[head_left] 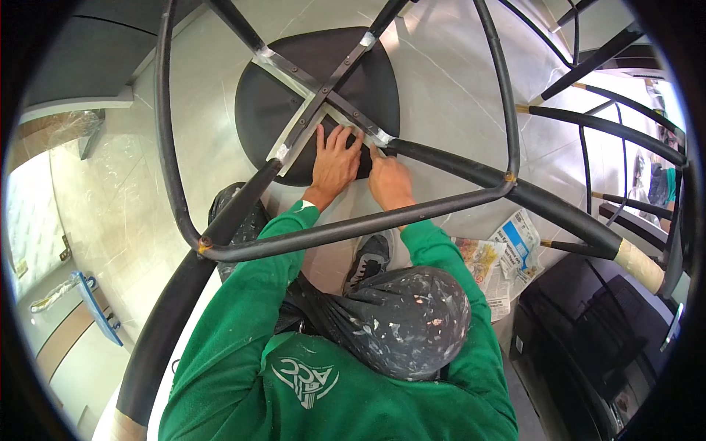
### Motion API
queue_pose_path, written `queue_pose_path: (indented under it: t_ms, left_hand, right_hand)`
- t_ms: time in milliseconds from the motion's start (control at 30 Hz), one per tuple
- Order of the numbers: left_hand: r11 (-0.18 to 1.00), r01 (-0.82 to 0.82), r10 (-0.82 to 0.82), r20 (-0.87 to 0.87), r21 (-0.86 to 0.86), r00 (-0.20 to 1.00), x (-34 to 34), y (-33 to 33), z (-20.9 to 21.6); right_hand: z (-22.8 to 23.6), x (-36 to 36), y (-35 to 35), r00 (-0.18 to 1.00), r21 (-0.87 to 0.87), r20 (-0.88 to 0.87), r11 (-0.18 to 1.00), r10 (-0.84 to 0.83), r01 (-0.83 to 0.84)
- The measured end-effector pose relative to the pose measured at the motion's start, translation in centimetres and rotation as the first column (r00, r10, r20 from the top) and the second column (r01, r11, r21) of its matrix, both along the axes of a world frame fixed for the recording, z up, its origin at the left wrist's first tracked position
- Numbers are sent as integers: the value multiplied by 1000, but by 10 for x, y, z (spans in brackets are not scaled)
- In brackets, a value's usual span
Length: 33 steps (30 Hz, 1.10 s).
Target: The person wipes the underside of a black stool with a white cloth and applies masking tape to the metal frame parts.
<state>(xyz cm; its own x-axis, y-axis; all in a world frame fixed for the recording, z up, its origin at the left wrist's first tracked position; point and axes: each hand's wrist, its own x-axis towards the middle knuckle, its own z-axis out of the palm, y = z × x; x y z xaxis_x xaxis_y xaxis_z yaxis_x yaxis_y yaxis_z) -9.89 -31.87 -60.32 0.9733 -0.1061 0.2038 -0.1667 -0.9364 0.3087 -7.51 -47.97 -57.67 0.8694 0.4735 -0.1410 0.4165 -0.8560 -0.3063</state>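
Observation:
An upturned stool stands before me, its round black seat (pixel 254 110) on the floor and its dark metal legs (pixel 471 167) slanting up and outward. A metal cross bracket (pixel 323 92) is fixed on the seat's underside, with pale masking tape (pixel 294 141) along its edges. My left hand (pixel 334 167) lies with fingers stretched out, the tips at the tape by the near-right arm of the bracket. Beside it my right hand (pixel 390 180) is closed, its fingertips at the tape's outer end near the leg; anything in them is hidden. A square foot ring (pixel 360 226) passes above my forearms.
Newspaper sheets (pixel 507 253) lie on the floor at the right. Another dark metal stool frame (pixel 618 125) stands beyond them, with tape at some joints. A dark glossy panel (pixel 581 323) is at the lower right. A blue-framed object (pixel 95 309) stands at the left.

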Motion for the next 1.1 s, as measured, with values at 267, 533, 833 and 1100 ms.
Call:
queue_pose_path:
  t_ms: [267, 533, 833, 1100]
  left_hand:
    - [998, 58, -58, -17, -5, 998, 1, -1, 2]
    - [997, 70, -70, -19, 28, 997, 1, 0, 3]
    - [996, 73, -72, -8, 44, 997, 3, -3, -1]
    - [997, 70, -69, -33, 34, 997, 2, -2, 1]
  right_hand:
    - [6, 6, 5, 993, -31, -110, 999, -38, 35]
    - [29, -6, -19, 901, 299, -352, 882, -253, 364]
    - [9, -22, -18, 966, 214, -151, 948, -208, 238]
    - [19, -26, -7, 922, 162, -298, 939, -246, 302]
